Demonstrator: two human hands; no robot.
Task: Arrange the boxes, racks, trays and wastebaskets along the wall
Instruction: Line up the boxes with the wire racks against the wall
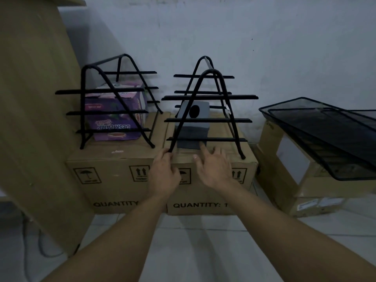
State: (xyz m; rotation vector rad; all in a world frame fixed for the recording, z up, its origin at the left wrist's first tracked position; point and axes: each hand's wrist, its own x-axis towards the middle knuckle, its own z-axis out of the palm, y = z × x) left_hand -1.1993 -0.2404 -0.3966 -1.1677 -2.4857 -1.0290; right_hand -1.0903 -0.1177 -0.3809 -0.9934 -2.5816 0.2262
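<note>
Two black wire A-frame racks stand on two cardboard boxes against the wall. The left rack (pixel 114 102) straddles a purple desk lamp box (pixel 116 117) on the left cardboard box (pixel 109 176). The right rack (pixel 209 110) straddles a small grey box (pixel 193 127) on the right cardboard box (pixel 215 198). My left hand (pixel 163 174) pinches the right rack's front left leg near its foot. My right hand (pixel 213 167) lies on the box top with straight fingers, its forefinger touching the grey box's lower edge.
Black mesh trays (pixel 325 135) lie stacked and tilted on a brown carton (pixel 309 186) at the right. A tall brown panel (pixel 34 110) leans at the left, with a cable (pixel 32 241) on the pale tiled floor below it.
</note>
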